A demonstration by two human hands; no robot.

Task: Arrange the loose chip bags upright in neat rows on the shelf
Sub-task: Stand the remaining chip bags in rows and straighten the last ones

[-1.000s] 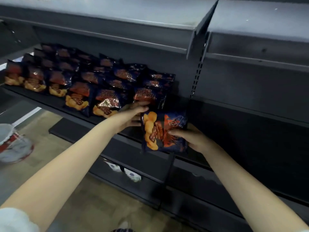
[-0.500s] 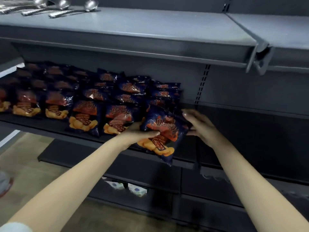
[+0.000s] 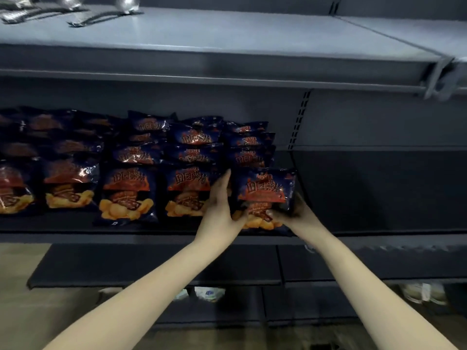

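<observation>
Half a sec earlier the bag (image 3: 265, 195) was tilted and hanging out past the shelf (image 3: 151, 237) lip; a sec earlier it was sideways, lower down. Now it stood upright at center frame, label facing out, at the right end of the front row, just beside the next bag (image 3: 187, 190).

The left hand (image 3: 218, 208) lay flat along the bag's left side, fingers straight and pointing up, wedged between it and the neighbor — pressing, not clutching. The right hand (image 3: 293, 215) gripped the bag's lower right corner, thumb on the front, fingers curled behind. The bag's base was prob. on the shelf, though both hands hid the bottom edge, so contact wasn't certain.

Judging by this, placement was nearly done: the bag lined up w/ the other rows (image 3: 126, 195) that fill the left and center of the frame. What remained was letting go w/o it toppling forward — its right side had nothing to lean on, only bare shelf.

Spoons (image 3: 101, 13) lay on the upper shelf (image 3: 227, 34) at upper left.
</observation>
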